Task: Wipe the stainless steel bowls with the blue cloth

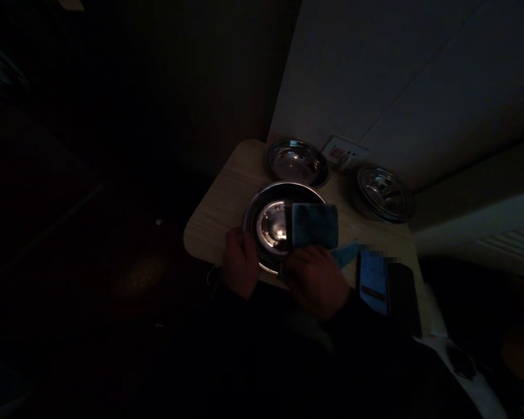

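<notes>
A shiny metal bowl [271, 224] rests near the front of the small table, facing up. My left hand [241, 265] is closed on its left rim, the thumb near the inner edge. At the bowl's lower right, my right hand [318, 280] is closed on a blue-green cloth [315, 226]. Part of that cloth spreads flat over the bowl's right side, and another strip pokes out to the right of the hand. Dim light hides the fingertips of my right hand.
Behind stands another metal bowl [296, 163], with stacked metal bowls [384, 192] to its right. A lit phone [372, 282] lies beside a dark object [404, 297] on the pale wooden table [216, 218]. A socket plate [346, 152] is on the wall.
</notes>
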Available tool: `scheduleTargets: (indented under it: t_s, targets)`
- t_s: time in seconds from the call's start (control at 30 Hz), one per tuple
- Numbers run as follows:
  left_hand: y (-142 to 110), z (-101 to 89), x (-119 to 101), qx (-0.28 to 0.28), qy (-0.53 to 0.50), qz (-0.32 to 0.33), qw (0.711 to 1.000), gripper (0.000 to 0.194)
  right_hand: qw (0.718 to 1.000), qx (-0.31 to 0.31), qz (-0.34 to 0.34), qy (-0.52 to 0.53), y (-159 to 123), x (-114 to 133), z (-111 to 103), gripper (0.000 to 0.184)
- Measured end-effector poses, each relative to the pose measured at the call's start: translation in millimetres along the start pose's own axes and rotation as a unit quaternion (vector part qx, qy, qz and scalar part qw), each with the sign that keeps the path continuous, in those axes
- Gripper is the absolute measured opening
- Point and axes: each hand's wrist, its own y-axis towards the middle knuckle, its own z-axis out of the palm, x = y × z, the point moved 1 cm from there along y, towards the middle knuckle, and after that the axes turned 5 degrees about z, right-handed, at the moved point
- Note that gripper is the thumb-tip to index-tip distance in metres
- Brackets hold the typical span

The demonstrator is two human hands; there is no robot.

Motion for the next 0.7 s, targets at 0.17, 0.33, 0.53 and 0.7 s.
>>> scheduleTargets:
  t_s: [0.17, 0.33, 0.53, 0.7]
  targets:
    - [1, -2.9, 3, -0.009, 0.009, 0.022, 1.000, 0.028, 0.999, -0.029, -0.037, 0.011, 7, 14, 6, 0.014]
    - [-2, -1.8, 4, 0.006, -0.028, 0.002, 1.000, 0.033, 0.995, -0.067, -0.059, -0.038, -12, -18, 6, 0.010]
    - [-6, -0.4, 8, -0.018, -0.019, 0.010, 1.000, 0.034, 0.992, -0.096, -0.074, -0.026, -15, -27, 17, 0.010]
    - [-7, -0.8, 13, -0.001, -0.025, 0.019, 1.000, 0.036, 0.991, -0.110, -0.072, 0.004, -10, -22, 25, 0.012]
